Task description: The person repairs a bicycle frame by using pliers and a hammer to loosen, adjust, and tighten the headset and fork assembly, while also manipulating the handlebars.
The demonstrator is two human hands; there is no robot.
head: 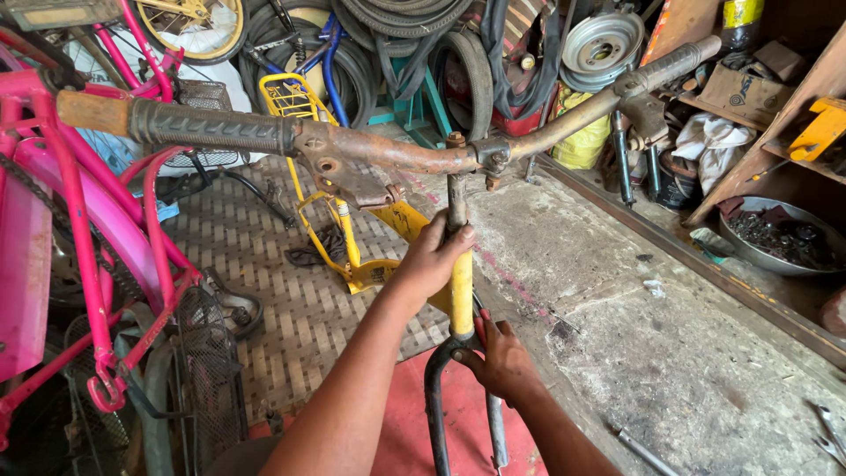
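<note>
A rusty bicycle handlebar [397, 154] with black rubber grips stands upright in front of me on a yellow head tube [462, 295] and a dark fork [434, 388]. My left hand [434, 257] is wrapped around the top of the yellow tube, just under the rusty stem. My right hand [504, 360] grips the fork crown at the tube's lower end. A red-handled tool seems to sit in that hand, mostly hidden.
A pink bicycle frame [79, 238] with a wire basket stands at the left. A yellow frame [339, 229] lies on a woven mat. Tyres and rims hang at the back. A metal bowl of parts [780, 234] and shelves are at the right. Tools lie on the concrete floor [643, 335].
</note>
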